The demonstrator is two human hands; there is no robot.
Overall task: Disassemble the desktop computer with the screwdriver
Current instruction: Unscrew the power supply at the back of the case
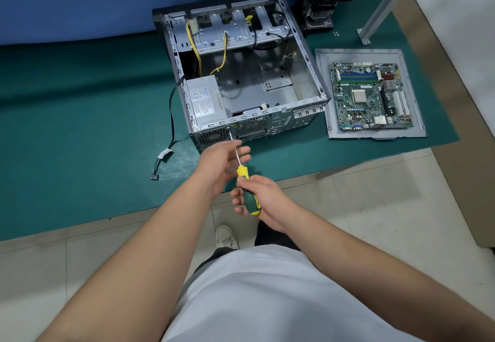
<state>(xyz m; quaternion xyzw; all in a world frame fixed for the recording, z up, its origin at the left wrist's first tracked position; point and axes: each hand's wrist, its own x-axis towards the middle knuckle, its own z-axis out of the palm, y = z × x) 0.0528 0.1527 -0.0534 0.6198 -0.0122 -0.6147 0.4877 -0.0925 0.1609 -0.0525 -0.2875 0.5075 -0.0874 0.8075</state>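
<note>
case (267, 84): bare matt metal | screwdriver (247, 191): glossy plastic handle, shiny metal shaft | mat (80, 127): matt green

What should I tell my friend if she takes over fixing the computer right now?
Right hand grips the screwdriver handle; its tip sits at the rear panel of the case, near the power supply.
Left hand is open, fingers steadying the shaft.
Done: motherboard is out, lying on the side panel right of the case; cooler set behind.
Left: power supply and its cables are still inside.
</note>
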